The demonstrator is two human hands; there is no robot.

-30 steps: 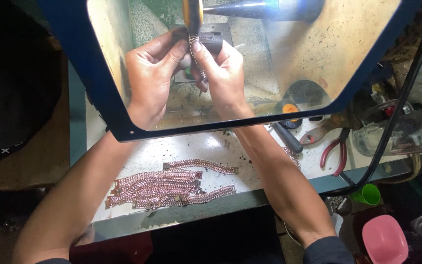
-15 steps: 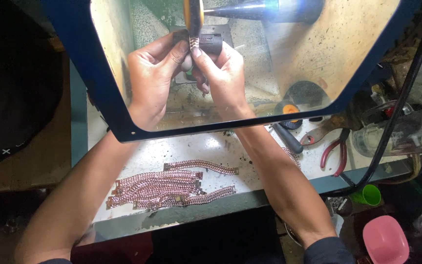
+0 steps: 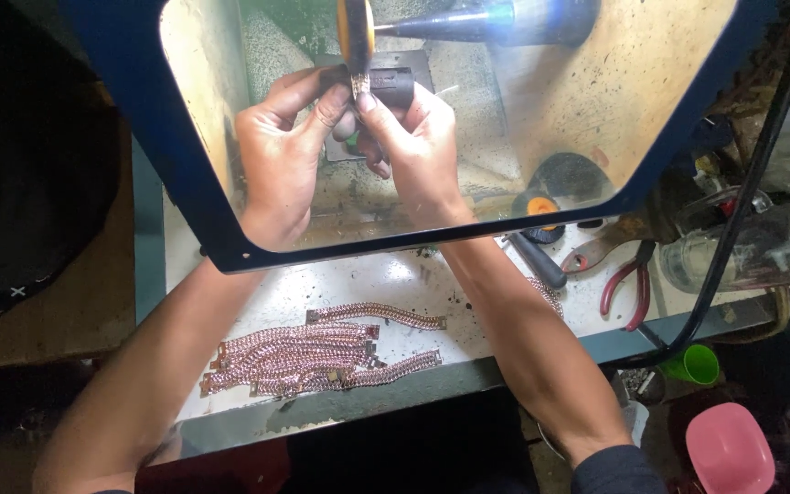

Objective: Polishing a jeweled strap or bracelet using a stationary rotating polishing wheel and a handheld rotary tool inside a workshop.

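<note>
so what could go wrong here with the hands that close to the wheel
Both the left hand and right hand pinch a chain piece against the edge of the buffing wheel, so the fingertips could graze it. If the wheel is spinning, it might also snag the chain and jerk it out of the grip. The pile of chain bracelets lies near the bench edge, where a forearm could sweep some off.

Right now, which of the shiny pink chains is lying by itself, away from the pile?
The chain lying apart at the top, nearest the blue-framed shield. It stretches out alone, while the others are bunched side by side in the pile just below it.
</note>
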